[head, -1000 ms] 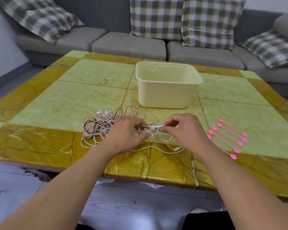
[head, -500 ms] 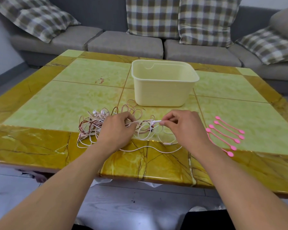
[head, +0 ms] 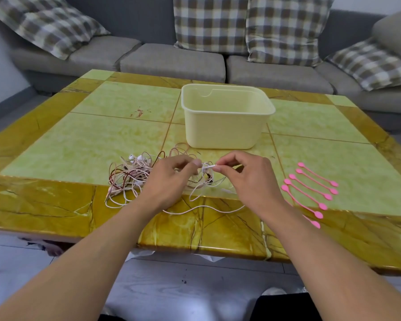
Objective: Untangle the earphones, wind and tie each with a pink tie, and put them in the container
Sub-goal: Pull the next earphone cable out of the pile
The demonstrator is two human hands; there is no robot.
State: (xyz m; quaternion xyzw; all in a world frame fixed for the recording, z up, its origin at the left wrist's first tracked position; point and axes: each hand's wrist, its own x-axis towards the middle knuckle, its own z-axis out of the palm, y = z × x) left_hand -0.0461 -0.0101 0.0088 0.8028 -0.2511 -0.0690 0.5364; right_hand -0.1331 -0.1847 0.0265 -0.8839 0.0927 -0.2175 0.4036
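— What lies around your hands?
— The table point(head: 56, 144) under them, the tub point(head: 222, 126) just beyond, the earphones point(head: 130, 177) tangled beneath my left hand point(head: 169, 181), the ties point(head: 310, 188) beside my right hand point(head: 250, 179).
— And the hands?
— Both pinch one white cord point(head: 208, 167) between them.

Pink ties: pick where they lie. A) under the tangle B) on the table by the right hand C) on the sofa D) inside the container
B: the pink ties lie in a row on the table, just beside the right hand.
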